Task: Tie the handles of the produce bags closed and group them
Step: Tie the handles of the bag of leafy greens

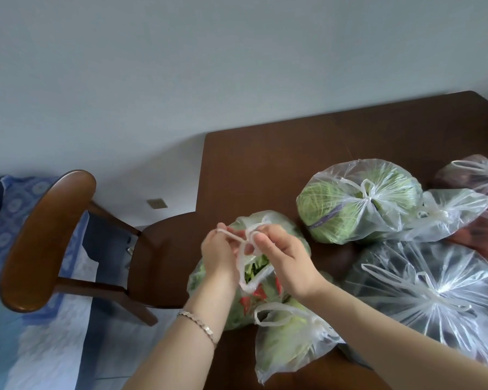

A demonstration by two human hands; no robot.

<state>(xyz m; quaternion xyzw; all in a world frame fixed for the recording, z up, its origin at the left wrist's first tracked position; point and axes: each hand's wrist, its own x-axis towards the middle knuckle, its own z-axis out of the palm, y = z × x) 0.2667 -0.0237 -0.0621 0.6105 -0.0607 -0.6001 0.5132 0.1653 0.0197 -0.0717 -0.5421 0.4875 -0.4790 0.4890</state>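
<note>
Nearest us, a knotted bag of pale greens (pixel 288 342) at the bench's (pixel 265 153) near edge. Just beyond, the leafy-greens bag (pixel 285 225) sits right at the left edge, mouth not yet closed. Left hand (pixel 219 257) pinches one of the handles (pixel 243 266), with the right hand (pixel 282 257) fingers (pixel 265 230) curled through the other loop. Risky spot: pull hard and that thin film could stretch or tear, while a sideways tug might tip the bag off toward the chair (pixel 40 235). Writing? Only the purple band (pixel 326 219) on the bagged cabbage (pixel 358 201), and its lettering is too small to read.

Reddish bag (pixel 468 178) cut by right edge, dark bag's (pixel 406 277) contents unclear, chair seat (pixel 158 249) partly under table (pixel 265 153)
</note>
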